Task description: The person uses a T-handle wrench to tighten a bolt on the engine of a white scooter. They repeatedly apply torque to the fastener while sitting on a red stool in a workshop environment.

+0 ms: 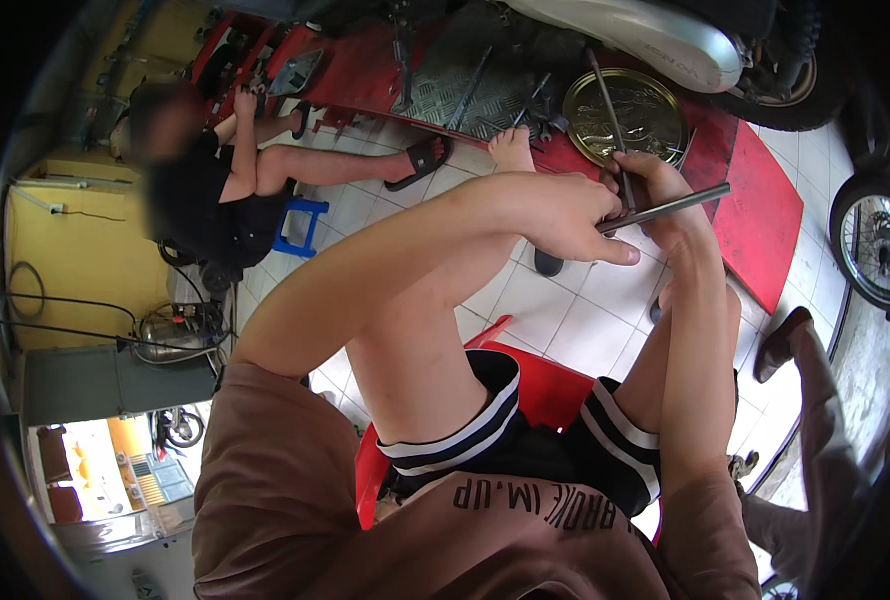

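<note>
Between my legs and the red platform, both hands are together at a long thin metal rod point(605, 95) and a thicker grey metal bar point(680, 207) that crosses its near end. Whether the two are joined, I cannot tell. My right hand point(660, 190) is closed around the lower part of the rod. My left hand point(575, 215) has its fingers curled where the pieces meet, the bar's left end between fingers and thumb. Some fingertips are hidden. Just beyond the hands, a round gold-coloured tray point(577, 115) lies on the platform, with the rod passing above it.
Tools lie on the red platform point(765, 215) and its metal tread plate point(445, 85). A motorcycle point(655, 40) stands over the far side. Another person point(205, 190) sits at left near a blue stool point(300, 225); someone's leg point(815, 400) shows at right. I sit on a red chair point(540, 385).
</note>
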